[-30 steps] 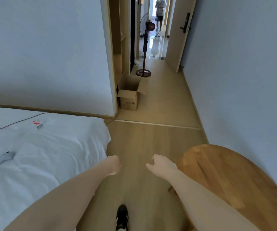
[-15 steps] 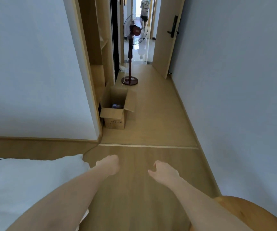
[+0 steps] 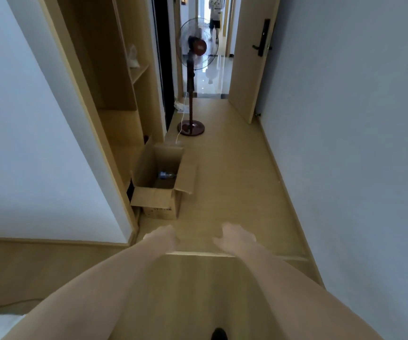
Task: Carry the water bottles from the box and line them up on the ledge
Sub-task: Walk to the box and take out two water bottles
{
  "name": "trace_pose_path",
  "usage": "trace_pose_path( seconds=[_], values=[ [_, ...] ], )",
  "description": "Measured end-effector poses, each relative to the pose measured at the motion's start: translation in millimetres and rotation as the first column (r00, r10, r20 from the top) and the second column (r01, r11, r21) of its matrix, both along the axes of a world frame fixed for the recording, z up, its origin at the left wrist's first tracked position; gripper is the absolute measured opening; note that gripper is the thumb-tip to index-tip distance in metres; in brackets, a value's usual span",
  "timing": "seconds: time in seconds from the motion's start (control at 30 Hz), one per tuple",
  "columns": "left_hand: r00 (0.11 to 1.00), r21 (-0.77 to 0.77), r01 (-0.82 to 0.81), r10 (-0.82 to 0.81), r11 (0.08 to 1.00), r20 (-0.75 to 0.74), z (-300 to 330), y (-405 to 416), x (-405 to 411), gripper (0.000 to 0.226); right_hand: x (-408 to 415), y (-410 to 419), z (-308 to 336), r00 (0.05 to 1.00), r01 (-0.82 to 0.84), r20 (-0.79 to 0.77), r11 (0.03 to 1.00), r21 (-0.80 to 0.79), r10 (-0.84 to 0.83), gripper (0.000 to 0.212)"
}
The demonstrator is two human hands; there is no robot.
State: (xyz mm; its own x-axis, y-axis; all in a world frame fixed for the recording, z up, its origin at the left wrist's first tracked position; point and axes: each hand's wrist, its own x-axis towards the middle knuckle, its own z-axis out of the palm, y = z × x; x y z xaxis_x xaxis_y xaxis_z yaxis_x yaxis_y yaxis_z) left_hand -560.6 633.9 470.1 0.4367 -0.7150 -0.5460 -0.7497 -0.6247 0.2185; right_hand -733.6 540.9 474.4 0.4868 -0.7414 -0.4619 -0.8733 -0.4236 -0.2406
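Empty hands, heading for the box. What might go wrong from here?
Fan cord trails on the floor just behind the box: trip or snag hazard. Only one bottle shows, lying flat deep inside, so the grip needs a low reach. Right flap hangs outward into the walkway.

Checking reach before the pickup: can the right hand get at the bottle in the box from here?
Probably not yet. The right hand is empty and well short of the box; bare floor lies between, and the bottle sits deep inside.

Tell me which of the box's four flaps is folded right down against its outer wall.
The near flap of the cardboard box, the one facing the hands, hangs flat against the front wall. The left and far flaps stand up; the right flap splays outward.
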Motion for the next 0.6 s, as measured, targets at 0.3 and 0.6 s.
trace_pose_path(
  seconds=[0.3,0.6],
  values=[
    [0.999,-0.020,-0.031,0.030,0.999,-0.017,11.1,-158.5,74.6,0.032,89.8,-173.9,8.3,0.991,-0.136,0.015,0.991,0.002,0.136,0.036],
    [0.995,-0.040,-0.085,0.083,0.996,-0.063,-18.1,-339.5,196.5,0.021,204.1,-353.1,-27.6,0.993,-0.114,0.018,0.992,0.053,0.113,0.030]
  ],
)
